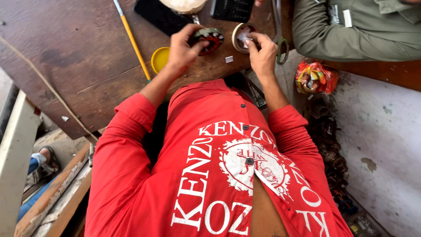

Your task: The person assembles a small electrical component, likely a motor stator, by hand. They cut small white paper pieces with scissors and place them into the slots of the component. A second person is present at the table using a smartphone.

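While the left hand [182, 50] curls its fingers around a round red-and-dark wound coil [209, 38] held just above the brown table [79, 57], the right hand [262, 52] pinches a white strip at a tape roll [242, 37] beside it. Further left lie one yellow-handled brush [131, 39] and one yellow lid [160, 59]; one small white scrap [229, 59] sits between the hands. Judging by the loose hold, the coil could slip and knock the lid, or the tape might stick crookedly. Another person's green sleeve [351, 30] rests at far right.
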